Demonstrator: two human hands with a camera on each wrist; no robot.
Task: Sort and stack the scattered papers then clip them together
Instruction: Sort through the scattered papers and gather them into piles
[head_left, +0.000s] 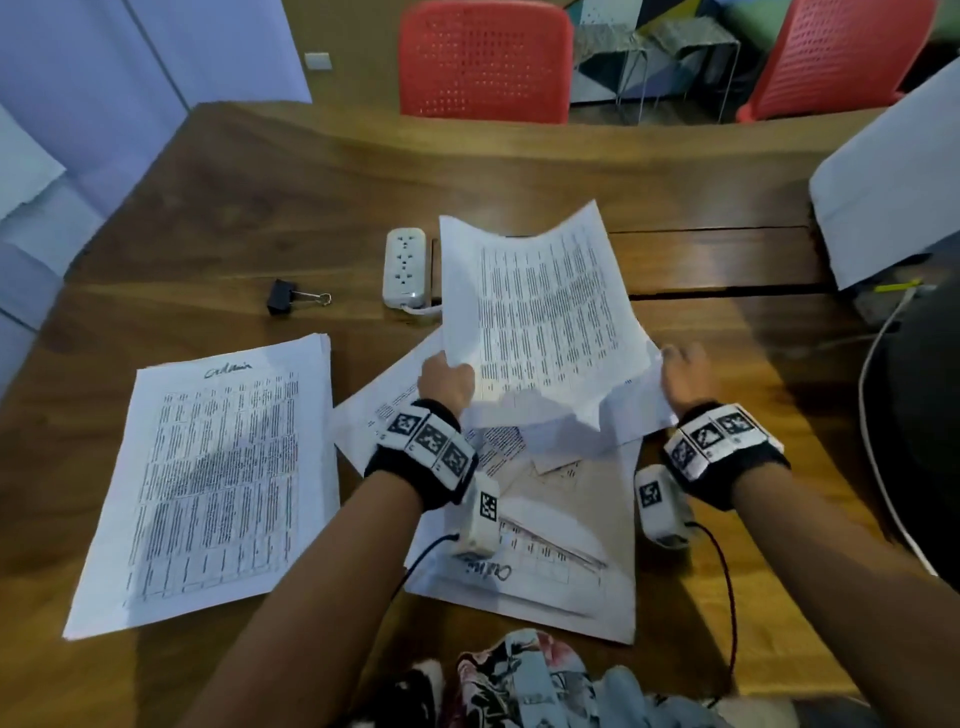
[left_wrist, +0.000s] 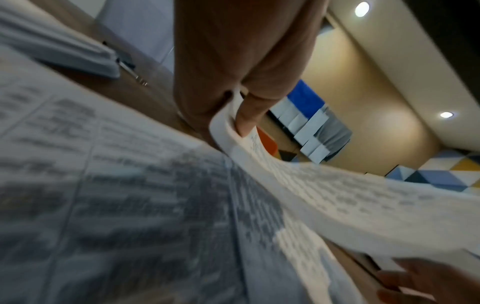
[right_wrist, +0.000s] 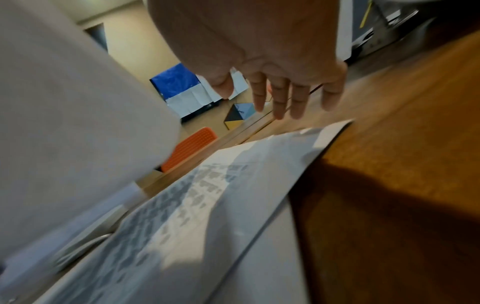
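Note:
My left hand (head_left: 447, 379) pinches the lower left corner of a printed sheet (head_left: 540, 317) and holds it raised over the table; the left wrist view shows thumb and fingers (left_wrist: 244, 121) gripping that sheet (left_wrist: 337, 201). My right hand (head_left: 685, 374) hovers with straight spread fingers (right_wrist: 280, 102) just above the right edge of the loose papers (right_wrist: 207, 205), holding nothing. A scattered heap of printed papers (head_left: 545, 545) lies under both wrists. A neat stack (head_left: 208, 478) lies at the left. A black binder clip (head_left: 283, 297) rests behind that stack.
A white power strip (head_left: 404, 267) lies beside the raised sheet. Two red chairs (head_left: 485, 60) stand beyond the wooden table (head_left: 260, 182). Equipment covered with white paper (head_left: 893, 182) and a cable (head_left: 878, 415) occupy the right edge.

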